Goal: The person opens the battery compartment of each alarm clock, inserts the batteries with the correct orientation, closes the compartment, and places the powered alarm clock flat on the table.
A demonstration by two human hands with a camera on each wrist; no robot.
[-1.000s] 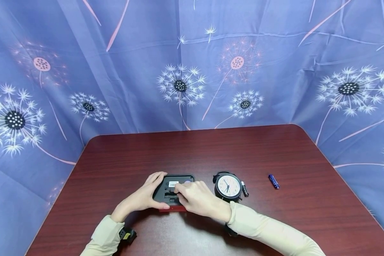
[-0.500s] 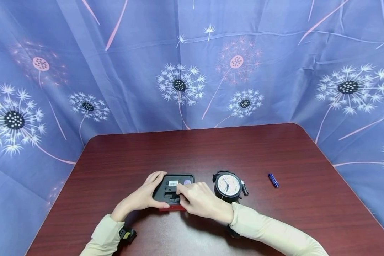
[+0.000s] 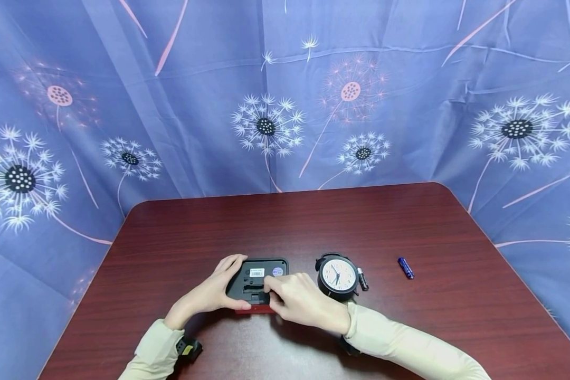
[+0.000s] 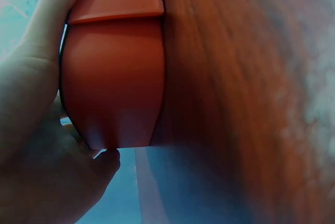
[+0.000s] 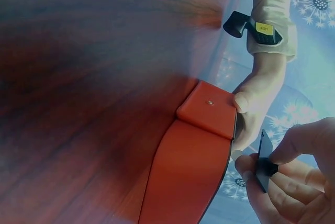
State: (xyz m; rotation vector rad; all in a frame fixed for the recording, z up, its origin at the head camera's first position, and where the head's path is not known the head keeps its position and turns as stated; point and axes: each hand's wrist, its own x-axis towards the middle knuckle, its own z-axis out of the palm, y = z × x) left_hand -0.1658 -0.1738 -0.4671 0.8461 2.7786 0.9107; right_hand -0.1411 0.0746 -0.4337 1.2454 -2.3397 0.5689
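Note:
A red-cased device with a black back [image 3: 266, 264] lies back up on the table, a barcode label and a dark slot-like compartment [image 3: 253, 288] showing on it. My left hand [image 3: 209, 291] grips its left end, thumb on the near edge and fingers over the far edge. The red side [image 4: 112, 77] fills much of the left wrist view. Between thumb and fingers, my right hand [image 3: 301, 303] pinches a thin black battery cover [image 5: 264, 156], held apart from the red case. The head view hides most of that cover behind the fingers.
Right of the hands stands a black twin-bell alarm clock [image 3: 338, 275]. A dark battery [image 3: 363, 279] lies against its right side, and a blue battery [image 3: 406, 268] lies farther right. A patterned blue cloth [image 3: 209, 105] hangs behind the table [image 3: 195, 227].
My right hand has shifted slightly right and toward me, uncovering more of the slot on the black back. The left hand and the device have stayed in place.

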